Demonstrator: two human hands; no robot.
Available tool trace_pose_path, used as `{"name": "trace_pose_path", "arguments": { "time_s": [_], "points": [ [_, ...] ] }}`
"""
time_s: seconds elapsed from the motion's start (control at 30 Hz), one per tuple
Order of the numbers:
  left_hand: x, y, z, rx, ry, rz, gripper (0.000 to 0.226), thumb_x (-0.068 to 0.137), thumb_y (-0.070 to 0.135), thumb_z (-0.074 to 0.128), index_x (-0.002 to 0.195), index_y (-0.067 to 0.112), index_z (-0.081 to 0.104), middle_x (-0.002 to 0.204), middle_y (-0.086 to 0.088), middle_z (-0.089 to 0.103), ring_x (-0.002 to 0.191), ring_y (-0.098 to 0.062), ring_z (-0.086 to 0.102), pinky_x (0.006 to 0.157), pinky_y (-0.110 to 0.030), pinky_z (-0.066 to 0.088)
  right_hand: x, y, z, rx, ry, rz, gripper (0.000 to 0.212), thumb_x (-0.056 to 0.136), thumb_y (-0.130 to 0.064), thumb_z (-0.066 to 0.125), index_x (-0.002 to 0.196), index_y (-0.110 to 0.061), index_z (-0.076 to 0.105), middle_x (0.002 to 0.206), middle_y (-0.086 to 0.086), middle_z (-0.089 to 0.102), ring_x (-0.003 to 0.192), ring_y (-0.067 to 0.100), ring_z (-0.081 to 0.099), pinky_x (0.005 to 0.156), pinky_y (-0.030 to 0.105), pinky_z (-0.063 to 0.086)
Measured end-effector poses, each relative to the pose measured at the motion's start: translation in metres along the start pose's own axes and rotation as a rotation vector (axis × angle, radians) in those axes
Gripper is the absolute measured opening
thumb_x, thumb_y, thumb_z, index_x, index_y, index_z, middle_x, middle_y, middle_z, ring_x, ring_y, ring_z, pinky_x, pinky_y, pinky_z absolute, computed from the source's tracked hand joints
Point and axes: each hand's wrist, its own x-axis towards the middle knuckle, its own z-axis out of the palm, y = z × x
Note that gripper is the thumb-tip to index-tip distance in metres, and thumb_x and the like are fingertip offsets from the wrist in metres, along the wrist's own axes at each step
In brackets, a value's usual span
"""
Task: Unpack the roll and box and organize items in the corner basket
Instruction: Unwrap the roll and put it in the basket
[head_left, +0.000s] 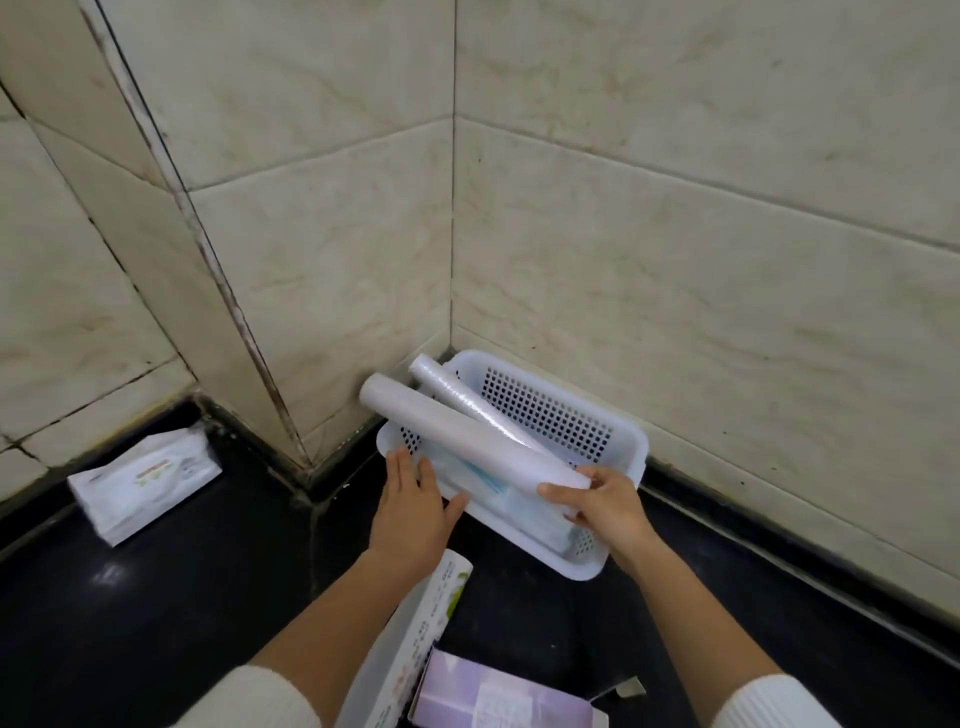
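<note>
A white perforated basket (613, 415) stands on the black counter in the tiled corner. A long white roll (457, 434) lies slanted across it, its far end over the left rim. My right hand (602, 501) grips that roll's near end. A thinner, shiny roll (462, 400) leans behind it inside the basket. Pale blue-white packets (511, 506) lie on the basket floor. My left hand (415, 506) rests flat against the basket's near left rim, fingers apart and holding nothing.
A white wrapper printed with green (415, 634) and an open purple box (488, 696) lie near me between my forearms. A pack of tissues (145, 480) sits at the left against the wall. A small torn scrap (626, 688) lies at the lower right.
</note>
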Motion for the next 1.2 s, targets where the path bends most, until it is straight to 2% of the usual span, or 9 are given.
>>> {"name": "trace_pose_path", "arguments": {
  "time_s": [0.1,0.2,0.33,0.47,0.63,0.73,0.83,1.0,1.2],
  "points": [
    [0.000,-0.001,0.000,-0.001,-0.026,0.006,0.079,0.100,0.052,0.025,0.151,-0.003,-0.001,0.159,-0.027,-0.005,0.149,-0.037,-0.008,0.123,-0.042,0.002,0.009,0.001,0.009,-0.533,-0.046,-0.122,0.058,0.062,-0.031,0.088,0.111,-0.014,0.063,0.102,0.001,0.066,0.089,0.016,0.063,0.075,0.024,0.048],
    [0.001,-0.001,-0.004,-0.058,-0.057,-0.001,0.082,0.099,0.054,0.026,0.150,-0.003,-0.003,0.159,-0.026,-0.007,0.149,-0.035,-0.009,0.123,-0.041,0.002,0.011,0.004,0.016,-0.741,-0.055,-0.160,0.059,0.067,-0.029,0.084,0.120,-0.015,0.062,0.113,0.005,0.064,0.097,0.021,0.062,0.090,0.034,0.051],
    [0.000,-0.004,-0.018,-0.148,-0.112,0.020,0.076,0.100,0.045,0.033,0.151,-0.001,0.000,0.161,-0.022,-0.004,0.149,-0.032,-0.007,0.123,-0.044,0.007,0.000,0.004,0.014,-0.716,-0.059,-0.159,0.056,0.076,-0.027,0.076,0.126,-0.010,0.060,0.120,0.005,0.064,0.099,0.020,0.062,0.087,0.030,0.051],
    [-0.018,0.005,-0.033,-0.312,-0.046,0.100,0.059,0.099,0.035,0.045,0.144,0.001,0.030,0.155,-0.017,0.023,0.142,-0.027,0.026,0.118,-0.044,0.028,-0.026,-0.004,0.006,-0.635,-0.005,-0.177,0.055,0.081,-0.028,0.073,0.130,-0.010,0.056,0.121,0.007,0.064,0.103,0.022,0.063,0.092,0.032,0.050],
    [-0.051,0.037,-0.038,-0.278,-0.005,0.223,0.055,0.100,0.032,0.043,0.146,0.005,0.033,0.159,-0.019,0.016,0.149,-0.029,0.013,0.120,-0.037,0.016,-0.079,-0.002,-0.016,-0.607,0.142,-0.243,0.049,0.082,-0.030,0.071,0.126,-0.012,0.060,0.126,0.009,0.061,0.108,0.023,0.058,0.083,0.026,0.044],
    [-0.074,0.073,-0.033,-0.286,0.044,0.330,0.051,0.099,0.030,0.043,0.145,0.009,0.036,0.158,-0.015,0.024,0.147,-0.028,0.018,0.120,-0.038,0.020,-0.123,0.014,-0.042,-0.592,0.256,-0.258,0.045,0.083,-0.032,0.070,0.123,-0.016,0.061,0.124,0.005,0.063,0.110,0.019,0.058,0.090,0.029,0.047],
    [-0.113,0.121,-0.011,-0.298,0.017,0.434,0.047,0.097,0.028,0.044,0.140,0.009,0.042,0.151,-0.014,0.034,0.141,-0.028,0.029,0.114,-0.039,0.030,-0.173,0.047,-0.079,-0.572,0.355,-0.188,0.046,0.084,-0.035,0.068,0.125,-0.016,0.061,0.126,0.004,0.063,0.114,0.018,0.058,0.095,0.029,0.045],
    [-0.199,0.200,0.040,-0.223,-0.192,0.598,0.047,0.098,0.029,0.043,0.142,0.013,0.039,0.154,-0.011,0.030,0.143,-0.027,0.024,0.114,-0.041,0.031,-0.264,0.119,-0.153,-0.546,0.488,-0.019,0.047,0.084,-0.036,0.067,0.125,-0.014,0.061,0.126,0.003,0.063,0.114,0.019,0.058,0.093,0.028,0.046],
    [-0.285,0.297,0.089,-0.106,-0.307,0.845,0.045,0.097,0.028,0.040,0.140,0.014,0.040,0.149,-0.010,0.036,0.137,-0.027,0.031,0.110,-0.037,0.035,-0.364,0.202,-0.256,-0.475,0.670,0.178,0.051,0.084,-0.039,0.067,0.127,-0.012,0.059,0.128,0.005,0.061,0.117,0.020,0.057,0.096,0.030,0.047]
  ]
}}
